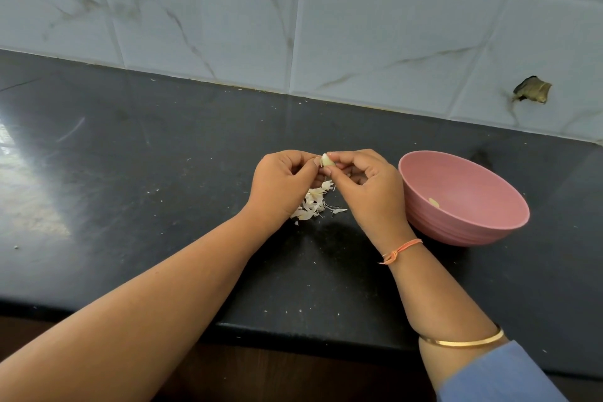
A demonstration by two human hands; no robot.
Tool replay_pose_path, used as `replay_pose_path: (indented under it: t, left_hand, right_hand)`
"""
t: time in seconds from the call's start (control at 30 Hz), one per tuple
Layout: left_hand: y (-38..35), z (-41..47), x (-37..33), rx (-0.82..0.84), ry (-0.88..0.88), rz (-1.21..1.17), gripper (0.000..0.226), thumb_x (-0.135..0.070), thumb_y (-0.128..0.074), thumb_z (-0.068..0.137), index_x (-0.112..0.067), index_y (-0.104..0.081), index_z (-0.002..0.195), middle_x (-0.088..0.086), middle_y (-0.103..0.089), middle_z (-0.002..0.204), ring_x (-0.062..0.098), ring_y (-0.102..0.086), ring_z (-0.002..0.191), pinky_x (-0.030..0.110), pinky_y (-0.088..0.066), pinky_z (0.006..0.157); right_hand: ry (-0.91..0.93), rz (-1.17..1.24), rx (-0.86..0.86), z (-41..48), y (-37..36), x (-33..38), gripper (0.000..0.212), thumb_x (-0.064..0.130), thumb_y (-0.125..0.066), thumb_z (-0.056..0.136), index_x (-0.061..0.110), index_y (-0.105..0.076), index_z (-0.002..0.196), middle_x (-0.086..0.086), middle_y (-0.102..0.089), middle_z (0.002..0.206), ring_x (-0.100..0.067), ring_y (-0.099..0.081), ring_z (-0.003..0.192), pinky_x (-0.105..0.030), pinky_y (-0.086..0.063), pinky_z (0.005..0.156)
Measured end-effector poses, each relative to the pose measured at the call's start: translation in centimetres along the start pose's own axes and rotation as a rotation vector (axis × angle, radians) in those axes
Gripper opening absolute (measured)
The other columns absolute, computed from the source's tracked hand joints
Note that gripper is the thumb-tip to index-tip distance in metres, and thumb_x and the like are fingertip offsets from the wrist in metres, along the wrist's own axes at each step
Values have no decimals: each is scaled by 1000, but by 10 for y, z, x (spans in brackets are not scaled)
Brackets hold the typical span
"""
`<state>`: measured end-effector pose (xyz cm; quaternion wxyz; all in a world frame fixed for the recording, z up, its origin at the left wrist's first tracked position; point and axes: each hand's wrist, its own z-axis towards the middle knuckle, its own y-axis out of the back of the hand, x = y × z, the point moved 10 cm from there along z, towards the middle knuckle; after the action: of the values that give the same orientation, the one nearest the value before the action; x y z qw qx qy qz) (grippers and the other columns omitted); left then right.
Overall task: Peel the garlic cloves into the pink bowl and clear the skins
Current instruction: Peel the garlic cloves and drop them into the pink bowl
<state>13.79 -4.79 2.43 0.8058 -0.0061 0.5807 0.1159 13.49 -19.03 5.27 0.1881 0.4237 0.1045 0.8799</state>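
Observation:
A pale garlic clove (327,162) is held up over the black counter between both hands. My left hand (280,183) pinches it from the left with curled fingers, and my right hand (368,186) pinches it from the right with thumb and forefinger. Below the hands lies a small pile of papery garlic skins (313,202) on the counter. The pink bowl (463,202) stands just right of my right hand, with one peeled clove (434,202) inside it.
The black countertop (146,173) runs back to a pale marble-patterned tiled wall (293,16). A hole or broken patch (532,90) marks the wall at the right. The counter's front edge (293,333) runs under my forearms. Small skin flecks are scattered on the counter.

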Motion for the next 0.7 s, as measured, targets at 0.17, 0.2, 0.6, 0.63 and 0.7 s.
replay_pose_path:
  t: [0.17,0.2,0.6,0.63,0.7]
  left_hand:
    - [-2,-1,-1,10,-2,-13,24,-11,-58,92,-26,-69,77,-7,-69,68,3,-65,65,27,-58,76]
    - [-3,-1,-2,13,-3,-8,24,-11,-58,93,-26,-69,78,-6,-69,69,3,-66,66,26,-58,76]
    - [4,0,4,-55,42,14,20,-14,-56,93,-20,-69,78,-6,-71,74,4,-65,69,24,-57,75]
    - [6,0,6,-67,57,12,20,-15,-57,92,-19,-70,78,-6,-71,73,5,-66,70,24,-57,74]
    - [7,0,8,-81,81,-7,21,-18,-58,92,-17,-71,76,-3,-71,72,12,-68,71,27,-58,73]
  right_hand:
    - [-5,0,-6,-1,1,1,12,13,-72,82,15,-73,94,0,-65,87,-7,-60,73,-18,-53,67]
    - [-7,3,-7,-1,2,1,11,14,-71,82,16,-72,93,0,-65,87,-7,-61,74,-17,-53,67]
    - [-162,182,-5,-2,2,-7,16,7,-64,85,22,-68,84,3,-68,81,-6,-62,71,-17,-51,66]
    - [-182,212,-6,-2,2,-8,18,6,-63,85,23,-68,83,7,-68,77,-8,-63,71,-21,-54,67]
    - [-217,274,-5,-3,2,-10,20,7,-62,86,25,-68,79,12,-67,68,-6,-63,68,-25,-57,67]
